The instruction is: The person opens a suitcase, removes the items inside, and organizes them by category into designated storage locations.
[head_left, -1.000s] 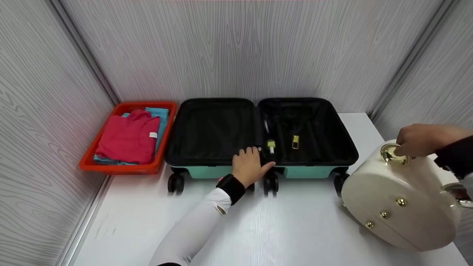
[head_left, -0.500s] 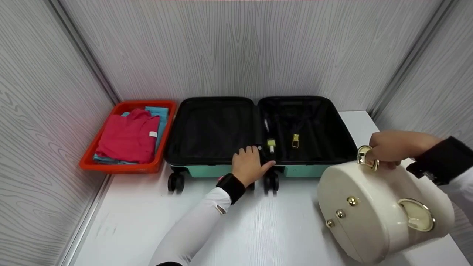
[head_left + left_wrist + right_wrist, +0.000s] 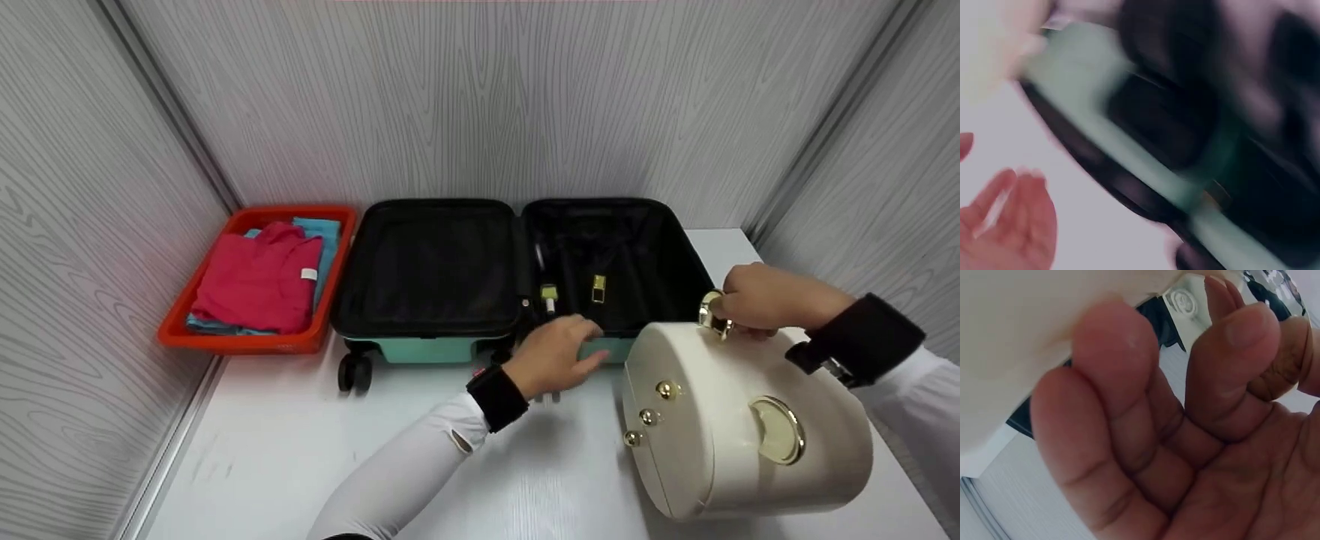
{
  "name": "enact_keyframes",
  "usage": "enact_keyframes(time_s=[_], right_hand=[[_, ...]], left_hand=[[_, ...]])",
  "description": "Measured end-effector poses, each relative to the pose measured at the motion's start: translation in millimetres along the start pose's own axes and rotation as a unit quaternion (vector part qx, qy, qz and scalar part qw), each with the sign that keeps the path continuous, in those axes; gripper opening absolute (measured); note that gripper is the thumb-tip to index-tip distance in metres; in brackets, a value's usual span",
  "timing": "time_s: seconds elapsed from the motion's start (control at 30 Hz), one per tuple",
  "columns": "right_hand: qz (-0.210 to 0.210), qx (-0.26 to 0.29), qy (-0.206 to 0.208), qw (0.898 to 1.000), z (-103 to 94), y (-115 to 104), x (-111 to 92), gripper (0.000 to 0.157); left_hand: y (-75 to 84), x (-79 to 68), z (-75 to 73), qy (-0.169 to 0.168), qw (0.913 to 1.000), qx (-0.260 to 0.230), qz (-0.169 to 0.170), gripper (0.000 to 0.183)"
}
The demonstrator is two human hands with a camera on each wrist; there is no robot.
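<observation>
My right hand grips the gold handle on top of a cream, rounded jewellery case at the right. The case has gold knobs on its front and a gold-rimmed, crescent-shaped piece on its side. In the right wrist view, the curled fingers are close against the cream surface. My left hand is in front of the suitcase, holding nothing, with its fingers loosely extended toward the case. An unfolded mint-green suitcase with black lining lies behind both hands.
In the suitcase's right half lie a small yellow-green item with a white end and a small gold-framed item. An orange basket at the left holds a folded red garment and blue cloth. Grey wood-patterned walls surround the white tabletop.
My right hand has brought the jewellery case leftward and turned it, so its side shows more. My left hand has left the suitcase's middle edge and moved right and slightly toward me.
</observation>
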State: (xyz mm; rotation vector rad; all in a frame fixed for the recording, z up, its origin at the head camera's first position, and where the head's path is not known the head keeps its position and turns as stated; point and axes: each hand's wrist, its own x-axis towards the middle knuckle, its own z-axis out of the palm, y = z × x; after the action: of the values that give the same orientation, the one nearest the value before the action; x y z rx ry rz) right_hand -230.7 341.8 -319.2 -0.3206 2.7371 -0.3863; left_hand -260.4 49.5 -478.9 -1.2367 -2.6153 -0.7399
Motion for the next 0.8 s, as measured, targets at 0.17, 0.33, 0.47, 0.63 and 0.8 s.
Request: enact_keyframes(time_s=[0.17,0.33,0.47,0.63,0.8], right_hand=[[-0.025,-0.023,0.016,0.999,1.1,-1,3,0.041],[-0.043,-0.017,-0.026,0.999,-5.6,4,1,0.036],[-0.072,0.003,-0.071,0.995,-9.1,19,-3,0.032],[-0.097,0.025,-0.090,0.991,-5.5,49,-6,0.045],[-0.093,0.044,-0.103,0.989,-7.0,81,-11,0.057]], left_hand=[[28.9,6.4,-1.0,-0.059,0.9809,-0.173,0.066,0.031],[37.7,9.5,-0.5,-0.079,0.9706,-0.212,0.082,0.028],[40.4,8.4,1.2,-0.088,0.9724,-0.201,0.080,0.029],[44.0,8.4,4.2,-0.099,0.9751,-0.177,0.090,0.032],[46.3,11.5,5.3,-0.099,0.9784,-0.153,0.097,0.030]])
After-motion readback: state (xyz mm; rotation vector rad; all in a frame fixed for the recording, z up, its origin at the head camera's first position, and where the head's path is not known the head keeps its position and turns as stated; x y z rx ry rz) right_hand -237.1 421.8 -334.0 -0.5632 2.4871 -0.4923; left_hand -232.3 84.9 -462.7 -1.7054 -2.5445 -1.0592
